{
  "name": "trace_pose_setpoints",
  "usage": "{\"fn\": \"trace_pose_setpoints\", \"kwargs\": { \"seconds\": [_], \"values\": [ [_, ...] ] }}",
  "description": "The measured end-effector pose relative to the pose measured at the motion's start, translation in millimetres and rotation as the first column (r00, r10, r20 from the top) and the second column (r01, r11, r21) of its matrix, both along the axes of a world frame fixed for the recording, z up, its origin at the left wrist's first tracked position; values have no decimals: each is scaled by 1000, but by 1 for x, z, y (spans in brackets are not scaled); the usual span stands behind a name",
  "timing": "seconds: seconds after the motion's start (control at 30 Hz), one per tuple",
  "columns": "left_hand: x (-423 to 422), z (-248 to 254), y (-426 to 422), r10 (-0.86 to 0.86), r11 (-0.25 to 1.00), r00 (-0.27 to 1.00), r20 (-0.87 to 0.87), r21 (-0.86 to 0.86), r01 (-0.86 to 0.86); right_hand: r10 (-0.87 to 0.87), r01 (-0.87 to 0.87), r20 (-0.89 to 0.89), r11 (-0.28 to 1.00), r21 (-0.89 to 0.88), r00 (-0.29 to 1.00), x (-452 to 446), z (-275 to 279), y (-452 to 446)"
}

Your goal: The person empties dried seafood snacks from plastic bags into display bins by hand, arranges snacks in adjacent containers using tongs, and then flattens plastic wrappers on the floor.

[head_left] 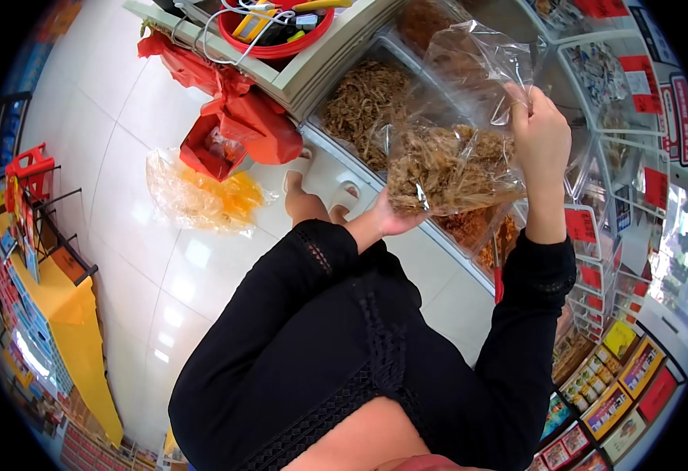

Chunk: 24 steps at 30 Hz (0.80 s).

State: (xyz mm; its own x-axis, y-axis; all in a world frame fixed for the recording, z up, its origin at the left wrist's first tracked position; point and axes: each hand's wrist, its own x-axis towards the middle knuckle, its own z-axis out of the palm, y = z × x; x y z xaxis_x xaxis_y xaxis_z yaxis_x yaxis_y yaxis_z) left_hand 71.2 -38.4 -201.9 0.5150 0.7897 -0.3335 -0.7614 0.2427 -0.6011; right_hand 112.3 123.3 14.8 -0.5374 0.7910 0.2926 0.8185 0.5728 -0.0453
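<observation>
1. Head view: your right hand is clamped on the upper edge of a clear plastic bag, thumb and fingers pinched together on the film.
2. Load position: brown shredded food sits in the lower part of the bag, below and to the left of the right-hand pinch as viewed. The film above the food is loose and creased.
3. Your left hand touches the bag at its lower left corner, just beside the food. Its fingers are largely hidden by the bag; you cannot tell whether they are closed on it.
4. Bag position: between your two hands, above a row of bins.
5. Bin contents: brown strips show to the left of the bag; orange-red food shows just below it.
6. Surroundings: a red basket rests at the top of the view. Red plastic bags hang below it, near clear plastic sheeting on the tiled floor.
</observation>
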Motion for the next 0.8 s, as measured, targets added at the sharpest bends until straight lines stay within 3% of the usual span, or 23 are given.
{"fn": "trace_pose_setpoints", "kwargs": {
  "seconds": [0.17, 0.33, 0.57, 0.8],
  "values": [
    [1, -13, 1, -50, 996, 998, -34, -82, 47, -31, 31, 16, 998, -50, 999, -4, -2, 7],
    [-6, -6, 5, -8, 1000, 1000, -30, -25, 7, -25, 23, -26, 997, -78, 999, -11, -7, 8],
    [-21, 0, 6, -108, 991, 994, -20, -75, 107, -41, 47, 64, 995, -90, 997, -23, -8, 17],
    [-22, -13, -1, -85, 993, 996, 28, -76, 87, -40, 55, 109, 990, -129, 993, -40, -15, 23]
  ]
}}
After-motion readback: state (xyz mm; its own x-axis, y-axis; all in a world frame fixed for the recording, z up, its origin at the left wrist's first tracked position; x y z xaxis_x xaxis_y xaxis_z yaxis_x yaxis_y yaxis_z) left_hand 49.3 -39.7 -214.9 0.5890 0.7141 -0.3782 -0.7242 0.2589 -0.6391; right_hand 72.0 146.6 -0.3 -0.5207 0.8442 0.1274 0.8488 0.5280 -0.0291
